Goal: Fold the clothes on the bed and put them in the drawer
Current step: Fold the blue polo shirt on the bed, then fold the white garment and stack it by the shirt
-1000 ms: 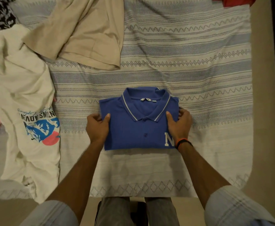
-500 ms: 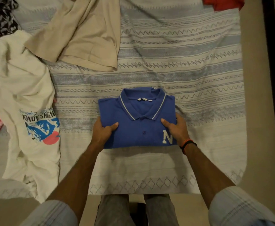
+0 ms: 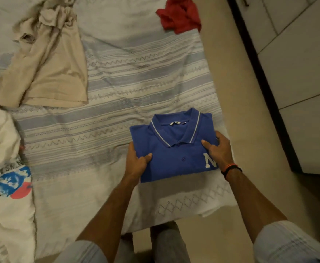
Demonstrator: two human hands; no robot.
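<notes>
At the bed's [image 3: 140, 76] near right corner, your left hand [image 3: 136, 164] and right hand [image 3: 220, 152] each grip a side of the folded blue polo [image 3: 174, 149], thumbs on top; carry it unevenly and the fold may sag open before the drawer, not in view.

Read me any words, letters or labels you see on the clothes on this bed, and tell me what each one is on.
"N": white block letter on the folded blue polo shirt, partly covered by the right hand.
Dark lettering above the blue and red graphic on the white T-shirt: upside down and blurred, unreadable.
Neck label inside the polo collar: too small to read.
</notes>
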